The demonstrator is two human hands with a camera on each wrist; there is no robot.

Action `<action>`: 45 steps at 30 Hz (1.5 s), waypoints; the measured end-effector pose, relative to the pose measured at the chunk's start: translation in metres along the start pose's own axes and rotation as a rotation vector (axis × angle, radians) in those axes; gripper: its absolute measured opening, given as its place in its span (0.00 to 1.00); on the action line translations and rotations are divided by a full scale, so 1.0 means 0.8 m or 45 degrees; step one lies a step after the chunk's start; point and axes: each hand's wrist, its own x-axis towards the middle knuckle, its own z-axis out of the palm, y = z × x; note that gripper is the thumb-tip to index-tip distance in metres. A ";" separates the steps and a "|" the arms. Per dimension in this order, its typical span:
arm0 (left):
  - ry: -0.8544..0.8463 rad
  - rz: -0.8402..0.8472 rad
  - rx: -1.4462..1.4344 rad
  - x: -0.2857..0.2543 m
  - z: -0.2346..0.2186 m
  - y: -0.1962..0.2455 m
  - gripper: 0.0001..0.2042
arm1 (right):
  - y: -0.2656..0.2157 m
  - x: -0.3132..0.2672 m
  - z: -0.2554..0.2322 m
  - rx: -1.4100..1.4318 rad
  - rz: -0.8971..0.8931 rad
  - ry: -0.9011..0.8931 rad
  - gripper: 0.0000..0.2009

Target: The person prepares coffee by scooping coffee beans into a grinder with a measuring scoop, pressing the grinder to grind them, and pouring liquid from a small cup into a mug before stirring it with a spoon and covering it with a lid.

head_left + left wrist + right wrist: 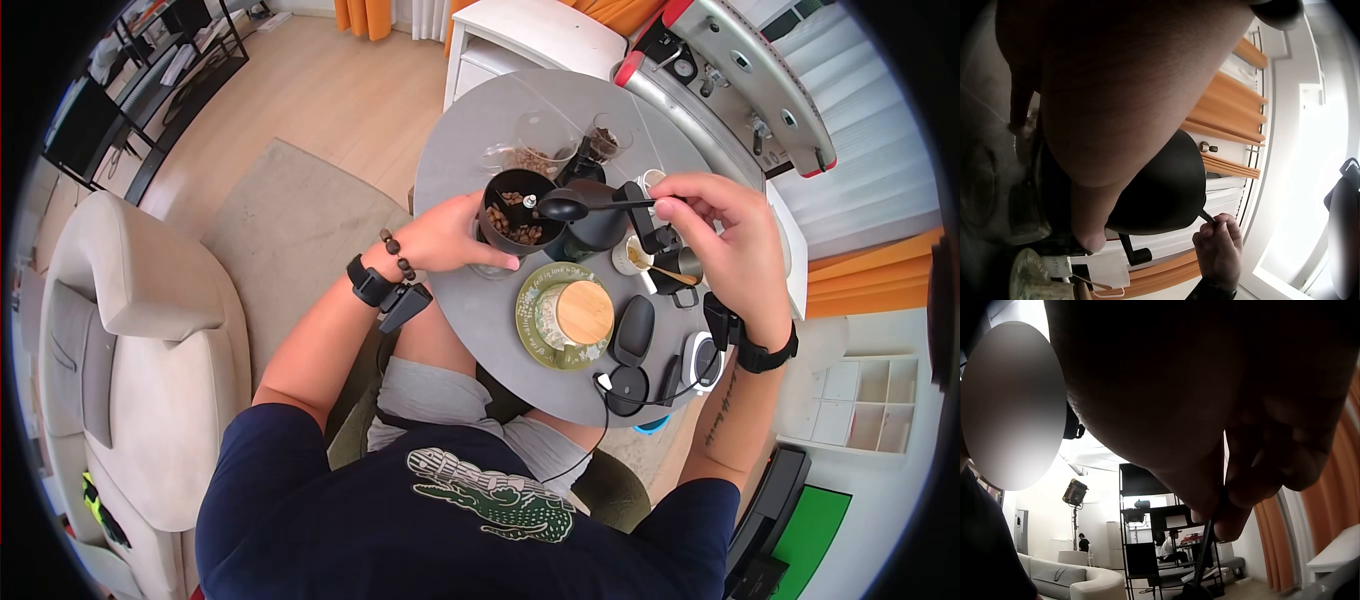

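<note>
Beans (520, 236) in container (525, 182) (spoon (563, 205) at rim (520, 170))

Table (468, 315) bare left of plate (527, 338), hand could pass. Far left edge bare too. Left hand (440, 235) blocks hopper (546, 236)'s left side, glass bowls (545, 122) crowd the far side, black spoon (563, 206) overlaps right rim in head view. Right side cluttered: cup (626, 262), black cases (634, 330). Cable (655, 403) crosses near edge.

The round gray table (470, 130) carries a green plate (530, 335), a black case (634, 330) and a glass bowl (545, 135).
</note>
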 end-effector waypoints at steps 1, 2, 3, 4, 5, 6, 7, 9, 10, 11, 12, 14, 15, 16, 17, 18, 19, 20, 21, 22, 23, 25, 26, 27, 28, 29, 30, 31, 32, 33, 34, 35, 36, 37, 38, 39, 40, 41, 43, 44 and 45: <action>-0.001 -0.005 -0.014 0.000 0.000 0.000 0.46 | 0.002 0.000 -0.004 0.040 0.072 0.007 0.06; -0.003 -0.003 -0.014 0.001 0.000 -0.004 0.46 | 0.004 -0.001 -0.008 0.080 0.145 0.015 0.06; -0.001 0.018 -0.033 0.003 0.001 -0.012 0.46 | 0.011 0.001 -0.012 0.079 0.150 0.021 0.06; -0.003 0.037 -0.049 0.004 0.002 -0.014 0.46 | 0.023 0.007 -0.015 0.076 0.151 0.066 0.08; -0.019 0.037 -0.044 0.004 0.001 -0.013 0.46 | 0.034 0.014 -0.016 0.073 0.154 0.115 0.09; 0.001 0.029 -0.004 0.003 0.001 -0.008 0.45 | 0.046 0.023 -0.013 0.075 0.168 0.131 0.09; 0.017 0.023 0.037 0.003 0.001 -0.005 0.44 | 0.061 0.035 -0.010 0.096 0.128 0.146 0.11; 0.004 0.014 0.047 0.004 0.001 -0.014 0.43 | 0.086 0.059 -0.006 0.051 0.108 0.118 0.13; 0.012 0.006 0.049 0.006 0.001 -0.016 0.43 | 0.096 0.072 -0.003 -0.013 0.132 0.074 0.13; 0.018 0.004 0.049 0.005 0.002 -0.013 0.42 | 0.112 0.087 0.002 -0.012 0.127 0.007 0.14; -0.027 0.006 0.066 0.005 0.002 -0.009 0.42 | 0.128 0.103 0.009 -0.009 0.123 -0.060 0.15; 0.001 -0.013 0.050 0.006 0.002 -0.003 0.41 | 0.151 0.132 0.026 -0.068 0.169 -0.110 0.15; 0.030 -0.013 0.020 0.005 0.005 -0.003 0.39 | 0.157 0.144 0.033 -0.141 0.169 -0.161 0.14; -0.012 -0.010 0.039 0.004 0.006 -0.001 0.39 | 0.158 0.152 0.039 -0.212 0.168 -0.214 0.14; 0.018 -0.034 0.037 0.003 0.006 0.001 0.38 | 0.152 0.156 0.044 -0.146 0.254 -0.305 0.14; 0.048 -0.057 0.035 0.003 0.007 0.004 0.37 | 0.146 0.159 0.047 -0.077 0.338 -0.395 0.15; 0.030 -0.078 0.027 0.003 0.008 0.012 0.35 | 0.145 0.159 0.051 -0.047 0.399 -0.414 0.15; -0.010 -0.080 0.040 0.003 0.009 0.012 0.35 | 0.144 0.156 0.055 -0.012 0.463 -0.438 0.15; 0.000 -0.102 -0.015 0.003 0.008 0.008 0.35 | 0.145 0.154 0.056 0.012 0.483 -0.420 0.13; 0.016 -0.123 -0.074 0.003 0.009 0.004 0.36 | 0.142 0.149 0.052 -0.003 0.471 -0.404 0.13; 0.049 -0.090 -0.083 0.003 0.010 0.000 0.33 | 0.138 0.144 0.048 0.021 0.484 -0.367 0.13; 0.034 -0.085 -0.065 0.003 0.008 -0.006 0.33 | 0.133 0.130 0.035 0.052 0.517 -0.321 0.13; 0.045 -0.076 -0.052 0.004 0.008 -0.009 0.33 | 0.128 0.123 0.023 -0.013 0.453 -0.298 0.14; 0.049 -0.113 -0.023 0.003 0.007 -0.006 0.33 | 0.127 0.111 0.019 -0.076 0.391 -0.277 0.16; 0.025 -0.122 -0.027 0.001 0.006 -0.008 0.33 | 0.133 0.086 0.017 -0.069 0.416 -0.273 0.16; 0.041 -0.148 -0.058 0.001 0.005 -0.011 0.33 | 0.140 0.050 0.009 0.463 0.436 -0.275 0.21; 0.058 -0.175 -0.089 0.001 0.005 -0.013 0.33 | 0.148 0.019 0.000 0.998 0.439 -0.261 0.28; 0.054 -0.148 -0.052 0.002 0.005 -0.010 0.33 | 0.153 0.001 -0.010 0.877 0.293 -0.349 0.30; 0.040 -0.151 -0.057 0.003 0.004 -0.014 0.33 | 0.159 -0.014 -0.026 0.751 0.144 -0.438 0.33; 0.049 -0.184 -0.038 0.002 0.002 -0.017 0.33 | 0.123 -0.052 -0.036 0.380 0.158 -0.115 0.25; 0.062 -0.215 -0.017 0.002 0.001 -0.020 0.32 | 0.076 -0.099 -0.038 0.004 0.163 0.202 0.17; 0.058 -0.152 -0.011 0.002 0.002 -0.019 0.32 | 0.064 -0.135 -0.041 0.041 0.258 0.179 0.18; 0.053 -0.156 -0.011 0.002 0.002 -0.018 0.32 | 0.055 -0.169 -0.044 0.080 0.353 0.157 0.19; 0.045 -0.162 -0.012 0.001 0.001 -0.018 0.31 | 0.049 -0.200 -0.038 0.155 0.457 0.214 0.19; 0.040 -0.167 -0.013 0.002 0.002 -0.017 0.31 | 0.047 -0.229 -0.027 0.230 0.558 0.270 0.19; 0.042 -0.169 -0.011 0.002 0.003 -0.016 0.31 | 0.050 -0.255 -0.013 0.235 0.658 0.308 0.20; 0.049 -0.151 -0.011 0.002 0.003 -0.014 0.30 | 0.054 -0.278 0.004 0.242 0.756 0.346 0.21; 0.055 -0.134 -0.009 0.001 0.004 -0.012 0.30 | 0.057 -0.295 0.022 0.216 0.843 0.381 0.22; 0.051 -0.132 0.000 0.001 0.004 -0.010 0.30 | 0.066 -0.320 0.059 0.169 0.987 0.440 0.25; 0.046 -0.125 0.001 0.001 0.005 -0.008 0.30 | 0.066 -0.328 0.073 0.016 1.038 0.408 0.26; 0.054 -0.126 0.010 0.001 0.005 -0.007 0.30 | 0.061 -0.330 0.083 -0.036 1.083 0.387 0.28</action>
